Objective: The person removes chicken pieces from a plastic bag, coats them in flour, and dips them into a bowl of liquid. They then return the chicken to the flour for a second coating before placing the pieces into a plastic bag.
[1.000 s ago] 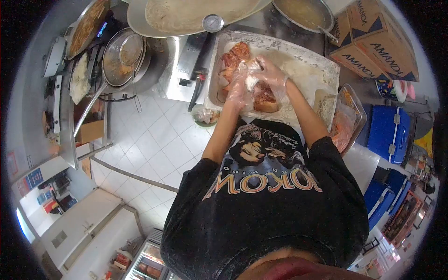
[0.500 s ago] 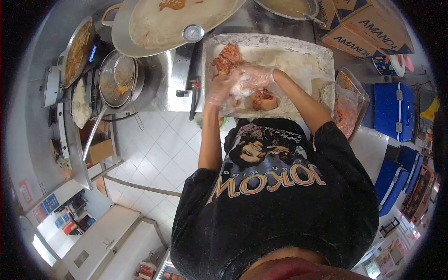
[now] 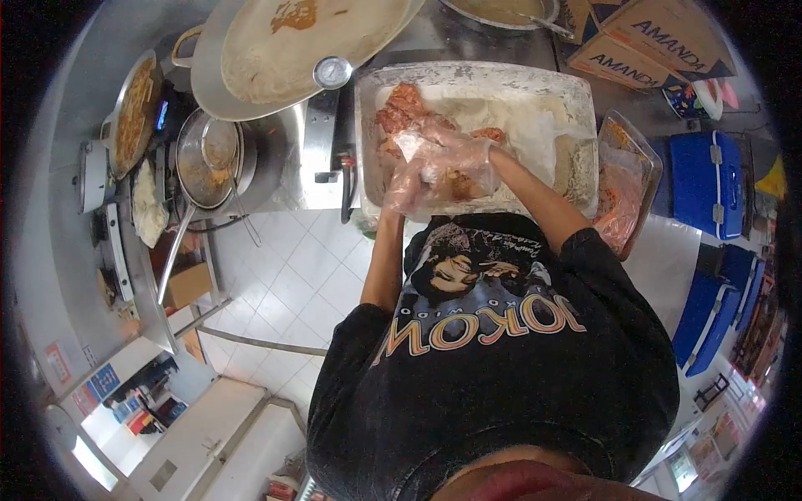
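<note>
Coating looks partial: white floury lump (image 3: pixel 409 144) sits at left hand (image 3: pixel 404 184) and right hand (image 3: pixel 461 152), clear-gloved, close together over white rectangular tray (image 3: pixel 590 125), grip indistinct; red-orange meat (image 3: pixel 401 102) beside them looks uncoated, likely left.

We wear glossy, wrinkled plastic gloves (image 3: pixel 468 156) and a matt cloth T-shirt (image 3: pixel 501 401) beside a shiny metal countertop (image 3: pixel 288 188) and matt cardboard boxes (image 3: pixel 647 46).

Place: kitchen, looks commercial | Cooking: wide pan (image 3: pixel 210 73) of cloudy liquid, dial thermometer (image 3: pixel 332 73), strainer (image 3: pixel 190 167) over pot | Prep: big tray (image 3: pixel 468 73) holding meat pieces (image 3: pixel 403 103) and pale powder (image 3: pixel 522 113) | Surroundings: metal counter (image 3: pixel 294 188), stacked cartons (image 3: pixel 647 46), blue coolers (image 3: pixel 706 177), tiled floor (image 3: pixel 284 280)
</note>
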Motion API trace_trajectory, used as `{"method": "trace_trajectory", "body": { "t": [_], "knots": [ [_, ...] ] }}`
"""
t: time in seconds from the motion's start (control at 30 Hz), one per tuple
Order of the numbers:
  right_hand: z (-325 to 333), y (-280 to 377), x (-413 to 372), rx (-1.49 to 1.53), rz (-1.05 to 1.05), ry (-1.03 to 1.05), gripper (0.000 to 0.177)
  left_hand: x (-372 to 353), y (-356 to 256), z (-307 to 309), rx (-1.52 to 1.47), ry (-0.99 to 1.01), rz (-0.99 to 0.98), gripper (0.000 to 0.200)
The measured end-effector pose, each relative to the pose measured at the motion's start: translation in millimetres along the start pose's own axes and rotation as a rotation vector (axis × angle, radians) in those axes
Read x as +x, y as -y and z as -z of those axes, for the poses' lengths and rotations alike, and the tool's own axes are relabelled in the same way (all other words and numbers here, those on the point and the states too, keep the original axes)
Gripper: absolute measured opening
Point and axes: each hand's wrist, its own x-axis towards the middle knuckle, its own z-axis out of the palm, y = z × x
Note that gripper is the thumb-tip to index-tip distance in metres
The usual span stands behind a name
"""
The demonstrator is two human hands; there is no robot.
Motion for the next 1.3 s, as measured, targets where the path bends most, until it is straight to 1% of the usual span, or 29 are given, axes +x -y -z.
{"method": "trace_trajectory", "body": {
  "t": [0.1, 0.2, 0.23, 0.27, 0.33, 0.37, 0.4, 0.43, 0.5, 0.53, 0.6, 0.63, 0.73, 0.8, 0.83, 0.87, 0.9, 0.93, 0.97, 1.0, 1.03, 1.07, 1.1, 1.13, 1.17, 1.27, 1.3],
  "knots": [
    [-8, 4, 1, -0.153, 0.024, -0.005, 0.060, -3, -4, 14, 0.124, 0.055, 0.049, 0.031],
    [-20, 10, -1, -0.369, 0.103, -0.063, 0.063, -7, 4, 0, 0.020, -0.138, -0.161, 0.023],
    [-25, 13, -4, -0.474, 0.169, -0.102, 0.064, -11, 1, 0, 0.100, -0.105, -0.189, 0.021],
    [-30, 9, -4, -0.543, 0.244, -0.181, 0.058, -14, -7, 4, 0.180, -0.071, -0.218, 0.020],
    [-41, 7, -6, -0.681, 0.390, -0.341, 0.047, -15, -9, 7, 0.239, -0.035, -0.202, 0.018],
    [-42, 6, -8, -0.734, 0.319, -0.306, 0.046, -12, -4, 10, 0.219, -0.035, -0.157, 0.018],
    [-43, 27, -15, -0.785, 0.247, -0.272, 0.045, -9, 1, 13, 0.202, -0.034, -0.110, 0.018],
    [-45, 37, -18, -0.832, 0.175, -0.238, 0.043, -5, 4, 15, 0.581, -0.033, -0.214, 0.017],
    [-47, 27, -14, -0.890, 0.198, -0.303, 0.040, 3, 6, 11, 1.330, -0.019, -0.429, 0.017],
    [-43, 22, -11, -0.925, 0.213, -0.334, 0.038, 7, 3, 4, 0.998, -0.113, -0.319, 0.016],
    [-28, 15, -7, -0.836, 0.193, -0.297, 0.035, 9, -13, -11, 0.335, -0.280, -0.093, 0.015],
    [-13, 14, -6, -0.802, 0.186, -0.279, 0.033, 2, -36, -15, 0.609, -0.363, -0.186, 0.018],
    [36, 12, -17, -1.052, 0.370, -0.421, 0.045, 32, -49, 24, 0.668, -0.327, 0.050, 0.037],
    [44, 2, -23, -1.380, -0.179, -0.066, 0.045, 37, -44, 38, 0.833, -0.326, 0.094, 0.052],
    [48, -3, -25, -1.515, -0.466, 0.110, 0.045, 41, -41, 41, 0.984, -0.330, 0.046, 0.059],
    [43, -18, -29, -1.599, -0.380, 0.026, 0.045, 44, -39, 44, 1.136, -0.330, -0.001, 0.067],
    [35, -41, -32, -1.681, -0.292, -0.060, 0.044, 52, -36, 45, 1.297, -0.226, 0.068, 0.076],
    [32, -45, -32, -1.764, -0.199, -0.148, 0.043, 51, -38, 38, 1.331, -0.253, -0.028, 0.076],
    [34, -47, -30, -1.703, -0.231, -0.116, 0.039, 45, -36, 28, 1.362, -0.281, -0.120, 0.076],
    [35, -48, -29, -1.597, -0.306, -0.058, 0.039, 34, -36, 15, 1.390, -0.308, -0.211, 0.076],
    [37, -46, -29, -1.492, -0.378, -0.003, 0.039, 15, -57, -12, 1.400, -0.314, -0.038, 0.071],
    [40, -42, -27, -1.389, -0.447, 0.048, 0.038, 5, -62, -23, 1.416, -0.326, 0.022, 0.070],
    [39, -18, -30, -1.283, -0.479, -0.001, 0.039, -1, -64, -30, 1.426, -0.345, 0.081, 0.068],
    [32, 22, -38, -1.179, -0.507, -0.043, 0.039, -7, -69, -38, 1.429, -0.366, 0.144, 0.067],
    [27, 44, -42, -1.073, -0.535, -0.074, 0.040, -15, -82, -49, 1.400, -0.291, 0.182, 0.076],
    [54, 29, -51, -0.266, -0.345, -0.043, 0.041, -6, -62, -50, 1.131, -0.110, -0.337, 0.076],
    [62, 25, -54, 0.003, -0.282, -0.034, 0.042, -2, -47, -51, 1.059, -0.092, -0.353, 0.072]
  ]
}}
